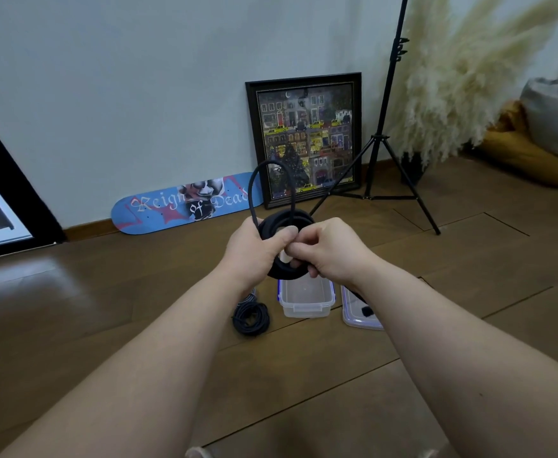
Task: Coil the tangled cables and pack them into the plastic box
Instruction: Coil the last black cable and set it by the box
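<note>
I hold a coiled black cable (284,223) in the air above the floor. My left hand (254,249) grips the coil at its left side, thumb across the strands. A loose loop of the same cable arches up above the coil. My right hand (330,249) pinches the cable at the coil's lower right. Below my hands the clear plastic box (305,300) stands open on the wooden floor, with nothing visible inside. Its lid (358,314) lies to the right, a small black piece on it. A second coiled black cable (250,318) lies left of the box.
A blue skateboard deck (185,203) and a framed picture (307,140) lean on the wall. A black tripod stand (386,133) rises at the right beside pampas grass (453,81). Cushions (548,137) sit far right, a dark frame (3,193) far left.
</note>
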`<action>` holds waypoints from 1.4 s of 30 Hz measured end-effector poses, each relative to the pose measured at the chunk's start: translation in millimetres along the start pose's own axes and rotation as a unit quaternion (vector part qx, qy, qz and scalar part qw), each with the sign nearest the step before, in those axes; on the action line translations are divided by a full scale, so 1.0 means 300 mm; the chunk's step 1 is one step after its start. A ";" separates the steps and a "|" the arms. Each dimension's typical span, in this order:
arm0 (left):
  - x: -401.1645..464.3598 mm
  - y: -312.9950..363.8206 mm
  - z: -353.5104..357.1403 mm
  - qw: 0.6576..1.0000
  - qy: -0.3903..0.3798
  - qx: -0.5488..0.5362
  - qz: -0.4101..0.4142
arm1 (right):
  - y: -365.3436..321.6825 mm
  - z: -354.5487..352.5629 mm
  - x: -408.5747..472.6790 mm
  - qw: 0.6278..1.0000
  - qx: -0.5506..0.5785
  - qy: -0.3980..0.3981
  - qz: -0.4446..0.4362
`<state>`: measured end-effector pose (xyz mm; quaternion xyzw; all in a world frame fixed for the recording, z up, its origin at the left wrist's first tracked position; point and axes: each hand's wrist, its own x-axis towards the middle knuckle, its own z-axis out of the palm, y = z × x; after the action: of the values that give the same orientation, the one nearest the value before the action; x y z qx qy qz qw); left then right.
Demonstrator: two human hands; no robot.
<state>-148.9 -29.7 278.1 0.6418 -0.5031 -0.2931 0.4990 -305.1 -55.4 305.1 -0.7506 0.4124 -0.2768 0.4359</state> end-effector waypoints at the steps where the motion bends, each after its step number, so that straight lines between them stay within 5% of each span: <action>1: 0.001 0.002 -0.001 1.000 0.019 -0.001 -0.002 | -0.003 0.000 -0.005 1.000 -0.009 -0.016 -0.012; 10: 0.020 0.009 -0.036 0.985 0.171 -0.002 -0.019 | -0.054 -0.044 -0.025 0.994 0.091 -0.064 0.013; 17: 0.030 -0.024 -0.127 0.976 0.197 -0.041 -0.088 | -0.048 -0.106 -0.055 0.967 -0.210 -0.138 0.040; 21: 0.019 -0.014 -0.128 0.986 0.125 -0.086 -0.075 | -0.037 -0.110 -0.030 0.947 -0.319 -0.015 0.012; 24: 0.005 0.013 -0.123 0.990 0.088 -0.102 -0.042 | -0.021 -0.121 -0.007 0.940 -0.321 0.113 0.003; 28: -0.009 0.045 -0.115 0.989 0.069 -0.125 -0.041 | -0.009 -0.121 0.003 0.928 -0.322 0.187 0.001; 35: -0.006 0.042 -0.121 0.970 0.118 -0.173 -0.125 | 0.010 -0.117 0.018 0.971 -0.023 0.237 -0.025; 42: -0.002 0.012 -0.128 0.983 0.080 -0.096 -0.131 | 0.028 -0.152 0.035 0.930 0.193 0.312 0.001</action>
<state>-116.7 -15.7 294.0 0.6725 -0.3424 -0.3509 0.5544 -338.4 -86.3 319.5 -0.5272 0.4666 -0.5713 0.4219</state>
